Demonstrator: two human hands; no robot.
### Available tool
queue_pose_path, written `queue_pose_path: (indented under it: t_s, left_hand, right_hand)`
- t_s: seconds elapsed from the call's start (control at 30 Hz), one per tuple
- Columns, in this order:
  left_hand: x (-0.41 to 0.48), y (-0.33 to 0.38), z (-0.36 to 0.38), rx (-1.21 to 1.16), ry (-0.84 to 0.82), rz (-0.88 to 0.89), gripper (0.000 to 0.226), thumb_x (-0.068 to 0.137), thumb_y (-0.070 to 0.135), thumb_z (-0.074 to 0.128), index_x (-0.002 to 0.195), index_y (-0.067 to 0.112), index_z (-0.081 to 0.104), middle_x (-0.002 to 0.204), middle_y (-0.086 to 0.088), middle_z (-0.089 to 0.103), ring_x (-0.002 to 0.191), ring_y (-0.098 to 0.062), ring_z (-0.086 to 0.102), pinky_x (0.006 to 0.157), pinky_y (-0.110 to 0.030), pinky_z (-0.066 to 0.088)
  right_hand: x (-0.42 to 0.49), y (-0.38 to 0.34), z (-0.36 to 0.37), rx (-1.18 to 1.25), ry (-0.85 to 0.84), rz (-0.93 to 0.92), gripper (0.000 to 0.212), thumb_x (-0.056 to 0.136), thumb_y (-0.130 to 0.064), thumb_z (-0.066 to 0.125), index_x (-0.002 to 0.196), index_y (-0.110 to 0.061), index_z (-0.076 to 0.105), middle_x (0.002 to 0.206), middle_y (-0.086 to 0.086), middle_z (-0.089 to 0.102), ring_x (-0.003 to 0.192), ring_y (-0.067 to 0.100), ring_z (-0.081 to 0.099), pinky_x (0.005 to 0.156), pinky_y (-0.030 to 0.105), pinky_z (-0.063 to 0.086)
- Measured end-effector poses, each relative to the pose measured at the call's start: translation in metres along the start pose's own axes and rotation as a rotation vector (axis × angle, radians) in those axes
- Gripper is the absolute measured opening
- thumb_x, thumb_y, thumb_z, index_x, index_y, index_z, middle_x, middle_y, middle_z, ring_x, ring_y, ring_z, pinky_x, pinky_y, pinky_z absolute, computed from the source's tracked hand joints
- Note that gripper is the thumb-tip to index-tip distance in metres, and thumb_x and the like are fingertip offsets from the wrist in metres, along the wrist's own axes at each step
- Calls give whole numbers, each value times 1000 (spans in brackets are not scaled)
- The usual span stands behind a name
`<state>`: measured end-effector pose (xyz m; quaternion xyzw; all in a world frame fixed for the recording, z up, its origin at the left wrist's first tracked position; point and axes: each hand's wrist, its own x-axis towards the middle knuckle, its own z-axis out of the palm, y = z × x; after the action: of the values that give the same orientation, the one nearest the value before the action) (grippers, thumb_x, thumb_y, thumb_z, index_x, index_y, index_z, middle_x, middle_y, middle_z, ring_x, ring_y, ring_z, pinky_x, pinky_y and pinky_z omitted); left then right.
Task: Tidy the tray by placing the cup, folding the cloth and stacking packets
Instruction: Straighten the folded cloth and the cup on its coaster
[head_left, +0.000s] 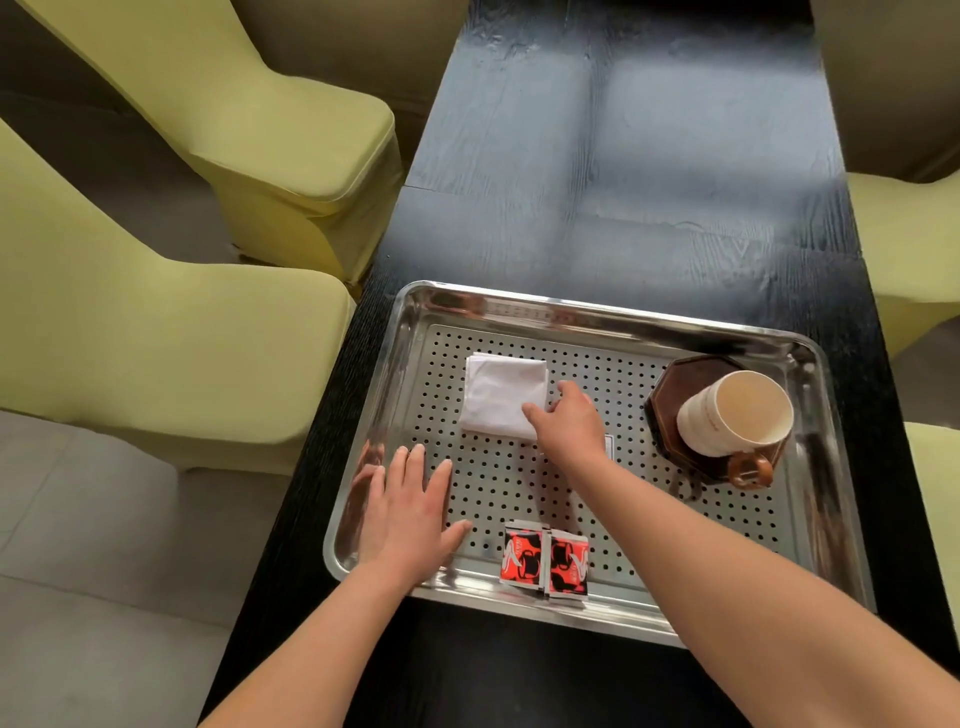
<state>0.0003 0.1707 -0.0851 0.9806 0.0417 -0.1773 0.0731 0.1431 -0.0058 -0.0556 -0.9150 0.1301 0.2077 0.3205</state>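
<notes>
Head view: the cloth (501, 397), white and already folded into a small square, lies on the perforated floor of the tray (571, 306) toward 11 o'clock. Its near right corner is pinched between the thumb and curled fingers of the right hand (569, 423). The cloth is judged to be light, soft and limp, so the layers would likely slide apart if it were lifted by one corner; it is better pressed flat or taken across the whole folded edge. The two packets (545, 561) lie side by side, touching, at 6 o'clock against the near rim, not yet stacked. They are judged thin, light and slick, and best nipped at a sealed edge. The left hand (410, 512) is laid flat on the tray floor at 8 o'clock, fingers spread. The cup (737, 415) stands on a dark coaster (675, 384) at 3 o'clock. The tray rests on a dark worktop (597, 182), flanked by yellow-green chairs (260, 130).
</notes>
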Motion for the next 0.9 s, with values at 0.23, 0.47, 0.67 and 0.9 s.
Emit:
queue_pose_path:
  t_s: [0.23,0.47,0.67,0.9]
  left_hand:
    - [1,0,2,23,-3,11,88,87,73,42,155,27,10,165,-13,5,152,-32,-2,122,-53,2]
    - [2,0,6,7,-46,1,88,89,71,41,155,28,1,166,-12,-3,152,-32,-10,123,-55,2]
    - [6,2,3,-13,-52,-7,89,88,68,48,154,27,5,166,-12,-1,152,-33,-8,122,-55,0]
    - [5,2,5,-16,-40,1,89,88,69,47,153,26,5,165,-13,1,152,-33,-6,122,-57,2]
  right_hand:
    - [25,-20,17,-6,-19,157,24,84,-27,68,100,-10,64,92,6,68,80,25,66,59,30,44]
    - [40,-45,32,140,-23,171,21,91,-14,54,76,-8,66,77,13,72,69,31,73,71,42,61]
    - [53,-68,43,268,-3,202,26,97,-9,48,75,-7,61,65,8,64,47,23,66,47,25,48]
    - [67,-90,43,294,-15,198,31,101,-17,43,102,2,67,84,14,74,56,23,74,47,22,46]
